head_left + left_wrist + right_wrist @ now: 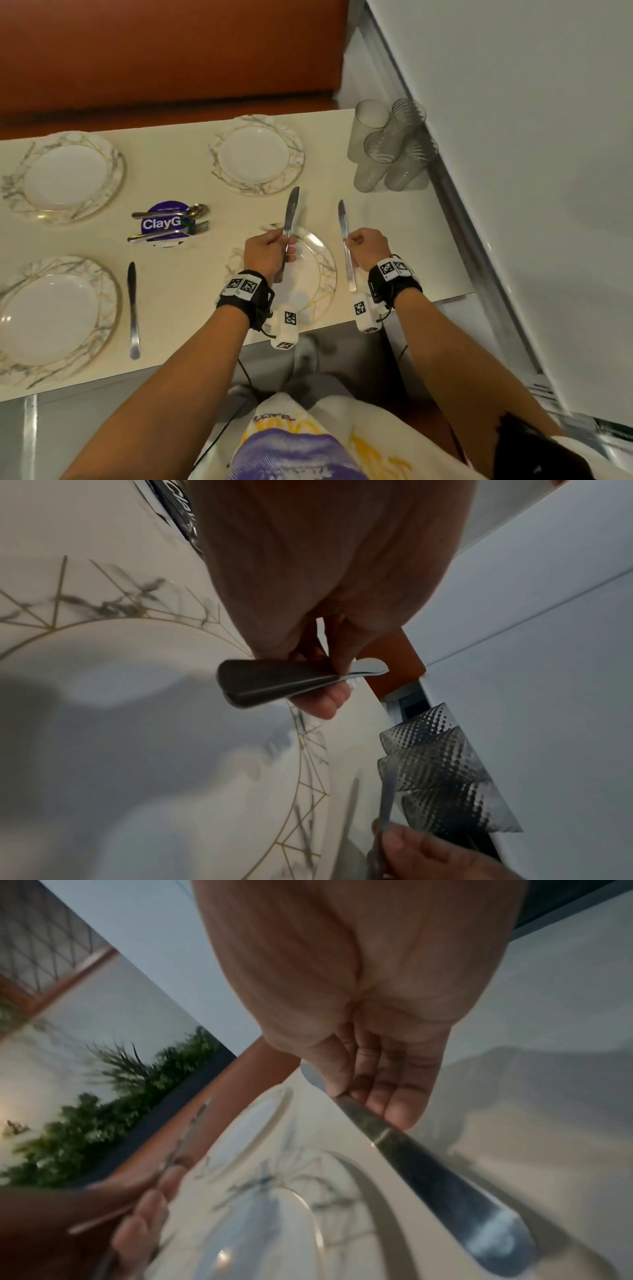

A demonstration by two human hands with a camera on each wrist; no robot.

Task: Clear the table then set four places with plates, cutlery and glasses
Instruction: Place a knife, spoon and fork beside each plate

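Note:
My left hand [270, 253] grips a table knife [289, 222] by the handle, blade pointing away, above the near right plate [320, 274]. The left wrist view shows what looks like two stacked handles [260, 683] in that hand [329, 674]. My right hand [366, 248] grips a second knife [346, 240] just right of the same plate; its handle [445, 1183] juts toward the wrist camera from the curled fingers [394, 1096]. Three more marbled plates lie far left [65, 174], far right [257, 154] and near left [51, 315]. A knife [133, 308] lies right of the near left plate.
A spoon and forks [171, 222] lie on a purple ClayGo disc mid-table. Several ribbed glasses [390, 147] stand clustered at the table's [191, 274] far right corner against a white wall. An orange bench runs along the far side.

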